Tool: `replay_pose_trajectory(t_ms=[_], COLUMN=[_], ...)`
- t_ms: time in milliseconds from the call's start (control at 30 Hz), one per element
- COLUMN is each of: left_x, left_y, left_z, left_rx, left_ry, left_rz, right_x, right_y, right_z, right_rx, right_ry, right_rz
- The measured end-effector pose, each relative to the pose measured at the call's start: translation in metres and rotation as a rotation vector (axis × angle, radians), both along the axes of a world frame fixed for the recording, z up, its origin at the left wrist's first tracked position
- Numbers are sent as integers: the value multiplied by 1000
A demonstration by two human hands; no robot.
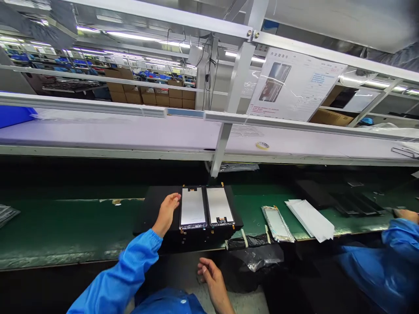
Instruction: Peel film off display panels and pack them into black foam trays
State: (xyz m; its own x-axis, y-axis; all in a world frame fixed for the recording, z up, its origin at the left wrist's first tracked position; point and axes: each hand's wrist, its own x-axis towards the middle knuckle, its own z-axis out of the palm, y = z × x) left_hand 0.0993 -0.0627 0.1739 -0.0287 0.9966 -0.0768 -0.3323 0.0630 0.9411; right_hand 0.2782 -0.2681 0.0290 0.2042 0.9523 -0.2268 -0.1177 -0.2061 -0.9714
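Observation:
Two flat display panels with pale backs, a left panel (193, 208) and a right panel (220, 205), lie side by side on a black stack (153, 213) on the green bench. My left hand (167, 213) is beside the left panel's outer edge, its fingers stretched toward the upper corner. I cannot tell whether the fingertips touch it. In front of the bench edge, my right hand (212, 279) hangs low with loosely bent fingers and nothing visible in them. Small orange flex tabs stick out at the panels' ends.
Right of the stack lie a bundle of thin panels (278, 223), white sheets (310, 219) and a black wrapped strip (250, 241). A co-worker's hand (406, 215) is at far right. A metal post (221, 148) and a shelf with a tape roll (262, 145) stand behind.

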Motion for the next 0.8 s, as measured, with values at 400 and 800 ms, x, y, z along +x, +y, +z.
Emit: replay_pose_trajectory(t_ms=[400, 800], left_x=[-68, -155], left_y=[-130, -162], left_z=[37, 23], left_rx=[-163, -144], left_ry=[-896, -783], left_rz=[-257, -143], right_x=[-38, -122], right_y=[36, 30], right_z=[14, 26], right_rx=[-13, -29], right_ry=[-98, -165], right_rz=[317, 424])
